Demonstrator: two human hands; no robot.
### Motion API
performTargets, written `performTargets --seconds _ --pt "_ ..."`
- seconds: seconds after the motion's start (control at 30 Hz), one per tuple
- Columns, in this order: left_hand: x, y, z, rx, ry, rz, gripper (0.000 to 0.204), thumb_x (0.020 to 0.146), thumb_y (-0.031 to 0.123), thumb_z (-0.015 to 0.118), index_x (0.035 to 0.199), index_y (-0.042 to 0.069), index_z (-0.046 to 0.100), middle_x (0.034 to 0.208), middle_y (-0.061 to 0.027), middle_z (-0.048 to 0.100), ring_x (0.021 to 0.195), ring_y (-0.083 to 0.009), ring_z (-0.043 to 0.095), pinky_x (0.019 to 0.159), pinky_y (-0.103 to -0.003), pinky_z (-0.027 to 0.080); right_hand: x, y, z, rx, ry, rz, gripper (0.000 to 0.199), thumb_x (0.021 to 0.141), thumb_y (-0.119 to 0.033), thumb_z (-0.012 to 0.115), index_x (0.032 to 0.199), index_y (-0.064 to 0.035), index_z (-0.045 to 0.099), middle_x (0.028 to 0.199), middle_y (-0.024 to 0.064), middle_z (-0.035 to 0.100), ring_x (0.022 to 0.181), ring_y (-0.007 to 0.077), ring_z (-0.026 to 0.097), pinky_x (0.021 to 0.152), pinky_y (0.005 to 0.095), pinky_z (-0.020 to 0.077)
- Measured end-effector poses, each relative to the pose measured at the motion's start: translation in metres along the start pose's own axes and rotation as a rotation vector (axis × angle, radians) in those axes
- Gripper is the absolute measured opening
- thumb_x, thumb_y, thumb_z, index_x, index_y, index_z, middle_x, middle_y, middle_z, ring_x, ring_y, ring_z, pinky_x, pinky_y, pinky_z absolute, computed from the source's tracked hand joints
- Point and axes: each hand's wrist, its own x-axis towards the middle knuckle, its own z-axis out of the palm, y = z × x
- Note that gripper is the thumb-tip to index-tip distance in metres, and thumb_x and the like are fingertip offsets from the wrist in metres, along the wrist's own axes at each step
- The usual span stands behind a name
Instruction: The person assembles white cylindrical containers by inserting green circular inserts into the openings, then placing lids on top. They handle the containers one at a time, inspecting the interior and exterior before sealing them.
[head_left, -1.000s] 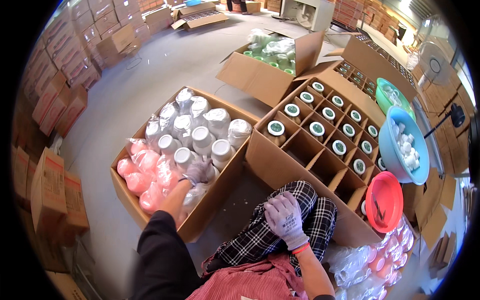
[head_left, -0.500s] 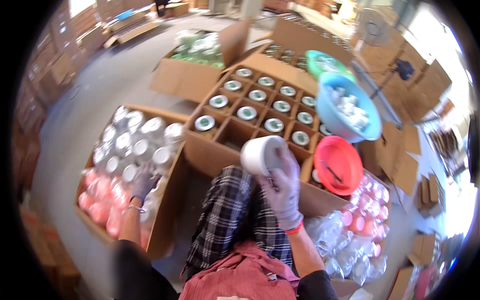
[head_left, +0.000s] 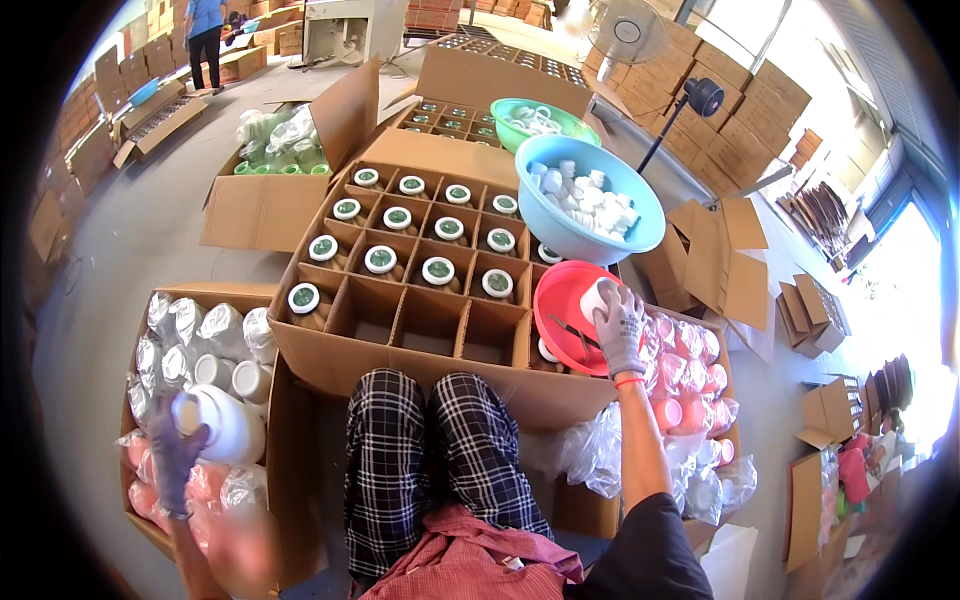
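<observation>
My left hand [head_left: 175, 455], in a grey glove and smeared by motion, grips a white plastic jar [head_left: 228, 428] over the left carton [head_left: 297, 490]. The jar is tilted, its mouth toward my fingers. Below it lie white bottles [head_left: 252, 380] in clear film and pink wrapped ones [head_left: 205, 482]. At the right, my gloved right hand [head_left: 620, 325] is closed round a white hollow cylinder [head_left: 594, 300] inside the red basin [head_left: 556, 277]. My palm and fingers hide part of the cylinder. Beside it in the basin is a dark slender tool [head_left: 570, 330].
A divided carton [head_left: 345, 358] ahead holds several jars with white-rimmed green tops [head_left: 438, 270]. Beyond the basin stand a blue bowl [head_left: 640, 232] of white caps and a green bowl [head_left: 580, 130]. Pink bottles [head_left: 690, 375] fill a right-hand box. A person [head_left: 206, 40] stands far left.
My right hand has carried the white cylinder rightward into the red basin. My left hand has drawn back and now grips a white jar. The view has shifted.
</observation>
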Motion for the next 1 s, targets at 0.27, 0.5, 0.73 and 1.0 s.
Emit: performTargets --seconds 0.27,0.5,0.73,1.0 --pt "-0.009 0.200 -0.111 -0.373 0.046 0.244 0.076 0.055 0.021 0.092 0.121 0.002 0.058 0.108 -0.0117 0.057 0.101 -0.0289 0.059 0.090 -0.041 0.050 -0.063 -0.126 -0.099 0.872 -0.287 -0.406 0.048 0.081 -0.019 0.076 0.125 -0.0039 0.061 0.131 0.0193 0.057 0.126 0.0396 0.051 0.104 0.0465 0.0435" --pt "-0.007 0.311 -0.070 -0.354 0.115 0.536 0.079 0.058 0.042 0.094 0.114 0.001 0.058 0.116 -0.0162 0.057 0.099 -0.0334 0.057 0.090 -0.042 0.049 -0.138 -0.220 -0.112 1.552 -0.502 -0.533 0.119 0.071 -0.048 0.087 0.155 0.0030 0.020 0.155 0.0264 0.030 0.145 0.0414 0.029 0.119 0.0474 0.0242" --pt "-0.006 0.295 -0.078 -0.777 -0.472 0.504 0.082 0.074 0.034 0.085 0.138 0.002 0.046 0.134 -0.0186 0.052 0.125 -0.0347 0.050 0.107 -0.044 0.041 -0.134 -0.210 -0.117 2.038 -0.981 -0.193 0.131 0.058 -0.031 0.098 0.157 -0.0026 0.017 0.159 0.0106 0.029 0.148 0.0225 0.025 0.122 0.0373 0.0178" --pt "-0.002 0.301 -0.069 -0.765 -0.483 0.403 0.086 0.065 0.035 0.088 0.137 0.003 0.053 0.132 -0.0160 0.053 0.126 -0.0325 0.049 0.108 -0.043 0.039 -0.137 -0.206 -0.108 2.167 -1.026 -0.054 0.128 0.057 -0.030 0.098 0.157 -0.0059 0.021 0.159 0.0087 0.030 0.148 0.0227 0.027 0.122 0.0384 0.0197"
